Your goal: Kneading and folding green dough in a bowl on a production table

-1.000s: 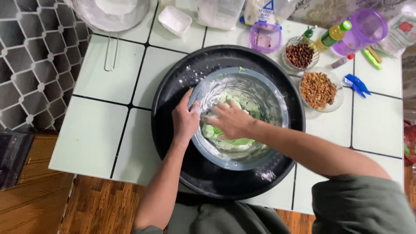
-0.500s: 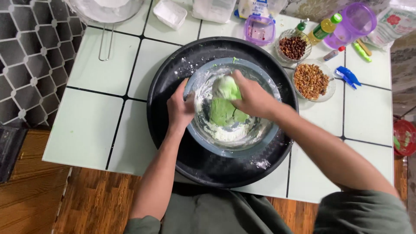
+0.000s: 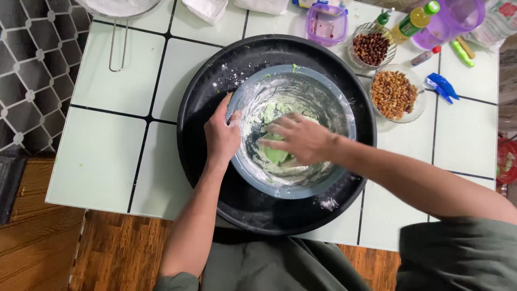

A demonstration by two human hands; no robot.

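Our left hand (image 3: 221, 134) gripped the floury bowl (image 3: 334, 108) rim, fingers curled; our right hand (image 3: 301, 141), fingers spread wide, pressed green dough (image 3: 276, 155).

A white bag (image 3: 498, 21) with a red flower print lies at the table's far right corner.

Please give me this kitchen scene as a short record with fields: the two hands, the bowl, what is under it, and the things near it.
left hand: left hand grips the rim of the grey bowl
right hand: right hand is inside the bowl, pressing on the green dough
bowl inside: smeared with white flour
under bowl: round black tray on the white tiled table
nearby: two glass bowls, one of light peanuts, one of dark beans; purple container
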